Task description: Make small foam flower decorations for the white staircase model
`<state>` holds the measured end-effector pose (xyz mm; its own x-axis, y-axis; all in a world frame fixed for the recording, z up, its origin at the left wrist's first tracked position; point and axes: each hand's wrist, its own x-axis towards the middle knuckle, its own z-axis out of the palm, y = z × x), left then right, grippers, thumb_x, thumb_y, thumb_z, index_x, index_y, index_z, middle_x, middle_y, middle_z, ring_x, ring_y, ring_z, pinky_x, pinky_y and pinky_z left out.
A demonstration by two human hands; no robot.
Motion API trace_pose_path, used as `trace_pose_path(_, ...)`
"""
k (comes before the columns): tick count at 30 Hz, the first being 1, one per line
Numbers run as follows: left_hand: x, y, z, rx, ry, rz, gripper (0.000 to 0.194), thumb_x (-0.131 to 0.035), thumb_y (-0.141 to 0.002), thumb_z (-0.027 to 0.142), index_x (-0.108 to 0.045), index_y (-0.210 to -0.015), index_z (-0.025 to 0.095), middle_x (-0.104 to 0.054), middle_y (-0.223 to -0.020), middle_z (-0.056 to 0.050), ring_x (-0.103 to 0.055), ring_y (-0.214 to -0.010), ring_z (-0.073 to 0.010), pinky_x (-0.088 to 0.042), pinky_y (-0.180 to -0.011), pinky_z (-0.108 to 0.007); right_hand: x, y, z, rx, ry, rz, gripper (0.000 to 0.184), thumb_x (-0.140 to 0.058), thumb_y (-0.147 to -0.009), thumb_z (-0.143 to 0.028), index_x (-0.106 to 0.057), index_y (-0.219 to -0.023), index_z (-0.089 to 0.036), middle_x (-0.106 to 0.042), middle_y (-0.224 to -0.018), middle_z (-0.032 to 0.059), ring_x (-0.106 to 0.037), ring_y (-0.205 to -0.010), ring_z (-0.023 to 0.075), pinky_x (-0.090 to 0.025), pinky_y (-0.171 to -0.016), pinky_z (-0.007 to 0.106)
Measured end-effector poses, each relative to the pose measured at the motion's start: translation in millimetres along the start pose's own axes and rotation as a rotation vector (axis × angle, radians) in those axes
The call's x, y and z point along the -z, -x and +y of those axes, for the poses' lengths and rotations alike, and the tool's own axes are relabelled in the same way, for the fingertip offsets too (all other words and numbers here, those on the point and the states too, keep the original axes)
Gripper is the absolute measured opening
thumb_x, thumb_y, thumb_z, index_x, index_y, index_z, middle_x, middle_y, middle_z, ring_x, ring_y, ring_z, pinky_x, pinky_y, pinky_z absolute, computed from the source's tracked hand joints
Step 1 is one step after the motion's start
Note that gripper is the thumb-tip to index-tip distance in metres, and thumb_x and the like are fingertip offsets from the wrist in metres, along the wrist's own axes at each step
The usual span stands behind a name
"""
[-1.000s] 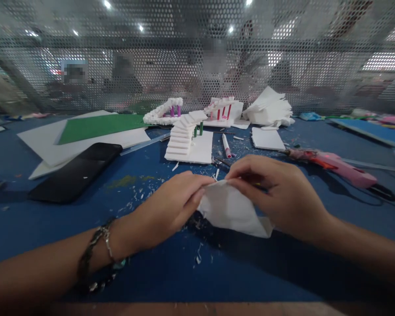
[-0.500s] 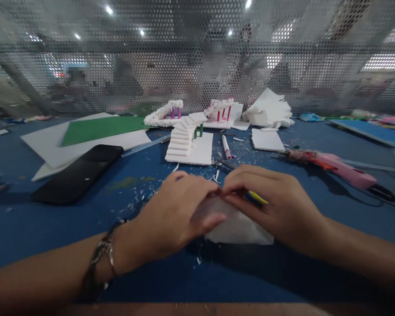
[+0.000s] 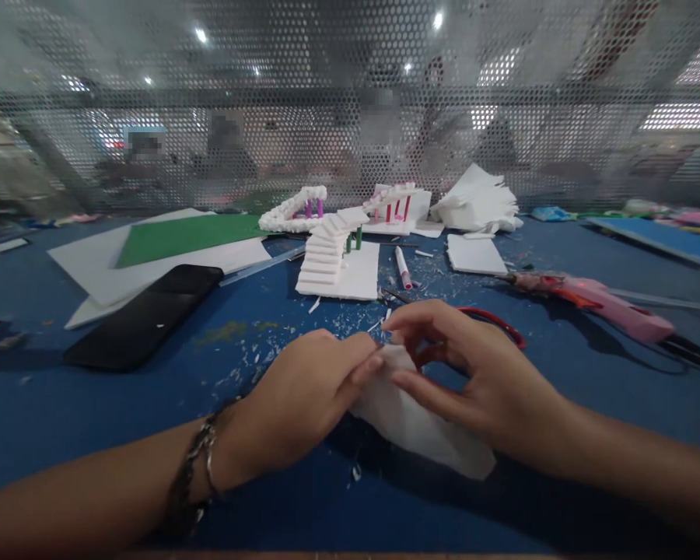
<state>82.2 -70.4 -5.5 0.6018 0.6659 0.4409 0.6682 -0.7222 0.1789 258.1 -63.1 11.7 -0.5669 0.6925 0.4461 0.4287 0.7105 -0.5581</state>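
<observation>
A thin, limp white sheet [image 3: 425, 428], paper or tissue, stands tilted between my hands above the blue table. My left hand [image 3: 309, 389] has a bracelet at the wrist and pinches the sheet's upper left edge between thumb and fingers. On the right side, my right hand [image 3: 472, 373] curls loosely around the top edge, thumb on the near face and index finger raised. Partly hidden behind that hand lies a tool with a red looped handle [image 3: 505, 323], seemingly scissors. A small white staircase model [image 3: 323, 257] on green posts stands just beyond.
A black phone [image 3: 145, 315] and a green sheet [image 3: 192, 237] on white boards lie left. Rightward are a pink glue gun [image 3: 607, 303], a white pad [image 3: 475, 254] and stacked white pieces [image 3: 478, 202]. A marker [image 3: 403, 268] and white scraps lie ahead. Perforated metal screen [image 3: 350, 140] behind.
The sheet has tilted, its lower right corner swinging down and nearer. My right fingers have spread from a pinch, and my left thumb has closed on the edge. More of the red handle shows.
</observation>
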Motion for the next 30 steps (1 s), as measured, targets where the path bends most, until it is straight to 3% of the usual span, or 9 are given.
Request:
trace_pose_path(4, 2.4, -2.1, -2.8, 0.085, 0.16, 0.014, 0.027, -0.029, -0.087, 0.021, -0.045, -0.065, 0.017, -0.05, -0.057, 0.003, -0.043, -0.052, -0.0114, -0.031, -0.05, -0.022, 2.4, -0.5, 2.0, 0.034, -0.025, -0.054, 0.029, -0.05, -0.075, -0.011, -0.048, -0.104, -0.018, -0.06, -0.08, -0.0002, -0.057, -0.07, 0.0084, -0.047, -0.062, 0.016)
trace_pose_path(10, 4.5, -6.0, -4.6, 0.062, 0.51, -0.025, 0.025, -0.035, -0.086, 0.017, -0.054, -0.072, 0.016, -0.05, -0.07, 0.002, -0.047, -0.067, -0.0091, -0.036, -0.06, -0.018, 8.4, -0.1, 0.5, 0.085, -0.05, -0.124, 0.012, -0.053, -0.076, -0.01, -0.057, -0.084, -0.018, -0.066, -0.079, -0.0028, -0.06, -0.07, 0.005, -0.045, -0.064, 0.01)
trace_pose_path(16, 4.2, -5.7, -5.2, 0.136, 0.55, -0.028, 0.023, -0.041, -0.084, 0.017, -0.063, -0.077, 0.018, -0.049, -0.073, 0.001, -0.047, -0.069, -0.009, -0.036, -0.061, -0.018, 9.8, 1.3, 3.4, 0.043, -0.028, -0.081, 0.011, -0.055, -0.076, -0.016, -0.059, -0.086, -0.015, -0.067, -0.081, -0.0012, -0.062, -0.074, 0.0043, -0.044, -0.066, 0.007)
trace_pose_path(23, 3.0, -4.1, -3.1, 0.243, 0.653, -0.021, 0.021, -0.047, -0.081, 0.018, -0.066, -0.087, 0.023, -0.052, -0.073, 0.001, -0.048, -0.065, -0.0093, -0.037, -0.055, -0.018, 8.2, 1.4, -1.2, 0.116, 0.132, -0.003, 0.007, -0.053, -0.076, -0.012, -0.06, -0.076, -0.015, -0.065, -0.068, -0.0034, -0.058, -0.059, 0.0035, -0.041, -0.056, 0.01)
trace_pose_path(30, 1.2, -2.9, 2.3, 0.26, 0.682, 0.007, 0.019, -0.048, -0.081, 0.019, -0.066, -0.077, 0.022, -0.054, -0.072, 0.002, -0.05, -0.065, -0.0087, -0.04, -0.06, -0.019, 5.3, 1.7, 0.4, 0.097, 0.158, 0.024, 0.006, -0.053, -0.077, -0.015, -0.057, -0.072, -0.016, -0.06, -0.064, -0.0017, -0.054, -0.057, 0.0069, -0.04, -0.054, 0.016)
